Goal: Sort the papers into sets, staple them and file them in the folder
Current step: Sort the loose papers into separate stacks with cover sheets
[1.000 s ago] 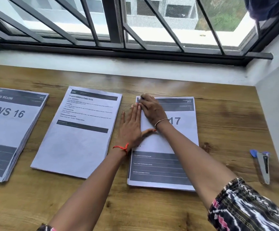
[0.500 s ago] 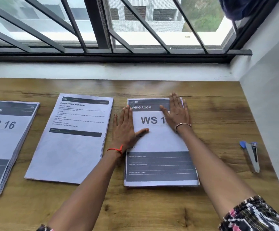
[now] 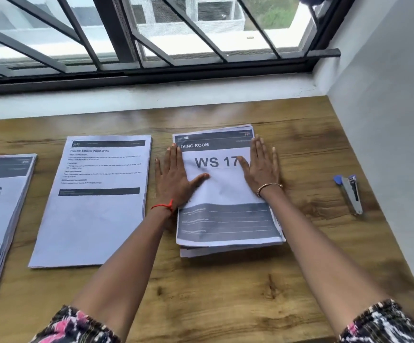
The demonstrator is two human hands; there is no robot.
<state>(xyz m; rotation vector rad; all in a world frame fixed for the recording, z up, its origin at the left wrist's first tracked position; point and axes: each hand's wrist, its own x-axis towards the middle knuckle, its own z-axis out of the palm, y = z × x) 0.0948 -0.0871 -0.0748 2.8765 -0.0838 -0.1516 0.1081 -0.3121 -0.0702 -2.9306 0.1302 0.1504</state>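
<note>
**Squaring the WS 17 set, nothing stapled yet**

Step looks like sort/align. The tabletop (image 3: 300,149) carries three paper stacks in a row.
- Left: thick stack (image 3: 0,219), cut off by the frame, reads "16".
- Middle stack (image 3: 94,214): title looks like "Prepare Sesame Paste Drink". Small print is unreadable.
- Right stack (image 3: 225,219): "3B", "LIVING ROOM", "WS 17". Lower sheets stick out at the near edge.

Left hand (image 3: 173,177) and right hand (image 3: 262,169) lie flat, fingers straight, pressing its left and right edges and gripping nothing.

Next, probably: jog the edges flush, then reach right for the stapler (image 3: 350,194), well apart near the wall. No folder in view.
</note>
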